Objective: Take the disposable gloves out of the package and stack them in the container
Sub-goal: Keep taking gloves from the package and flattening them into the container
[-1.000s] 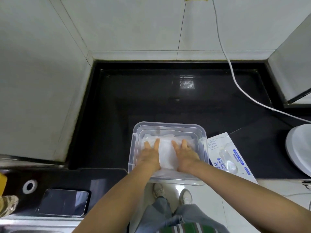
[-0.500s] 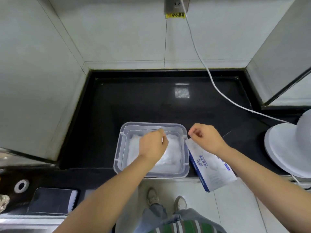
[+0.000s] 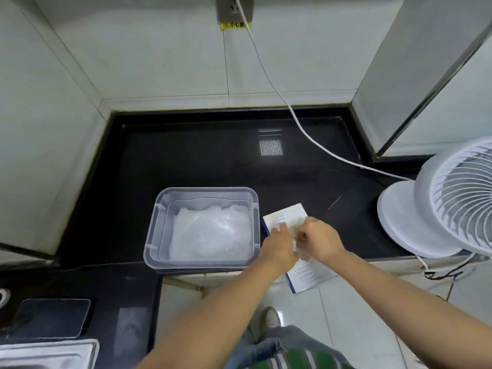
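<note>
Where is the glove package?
In the head view, the package sits at the front edge of the counter, right of the container, under the left hand and right hand.

Package (image 3: 286, 217) middle hidden under left grip (image 3: 279, 245) and right grip (image 3: 320, 241); its print too small to read. Fan (image 3: 452, 198) and sink (image 3: 48, 352) cut off by frame edges.

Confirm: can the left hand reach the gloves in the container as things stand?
Probably yes. The container has no lid and sits right beside the left hand, with the gloves exposed and nothing between. But that hand holds the package and would need to let go.
</note>
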The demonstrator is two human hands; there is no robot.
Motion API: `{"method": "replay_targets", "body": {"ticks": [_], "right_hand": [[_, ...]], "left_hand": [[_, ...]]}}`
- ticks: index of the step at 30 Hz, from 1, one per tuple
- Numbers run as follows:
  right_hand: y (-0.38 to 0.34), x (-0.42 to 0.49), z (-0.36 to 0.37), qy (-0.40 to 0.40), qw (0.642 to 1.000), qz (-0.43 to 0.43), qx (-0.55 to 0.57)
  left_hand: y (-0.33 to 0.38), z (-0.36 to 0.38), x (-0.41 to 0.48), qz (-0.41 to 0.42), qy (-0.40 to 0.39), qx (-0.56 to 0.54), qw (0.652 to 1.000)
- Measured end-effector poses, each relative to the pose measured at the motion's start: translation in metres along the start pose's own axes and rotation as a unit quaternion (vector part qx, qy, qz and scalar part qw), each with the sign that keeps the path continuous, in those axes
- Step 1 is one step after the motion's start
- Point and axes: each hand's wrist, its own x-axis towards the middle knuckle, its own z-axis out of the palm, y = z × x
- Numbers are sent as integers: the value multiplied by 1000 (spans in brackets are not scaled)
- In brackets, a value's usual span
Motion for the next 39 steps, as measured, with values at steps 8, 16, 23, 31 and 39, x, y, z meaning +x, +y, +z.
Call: {"method": "replay_targets", "body": {"ticks": [8,16,23,31,39], "right_hand": [[25,-12,2,-98,905,-79,406],[27,-18,15,3,939,28,344],[15,-15,16,40,950,-38,306],[9,-8,-7,126,880,-39,456],[12,-7,-10,-27,917,24,396]], "left_hand": [[-11,20,5,-57,22,0,998],[-10,27,4,-63,48,-11,997],[-10,27,4,-72,52,-30,996],[-9,29,4,-62,58,-44,995],[-10,30,6,-60,55,-35,996]]}}
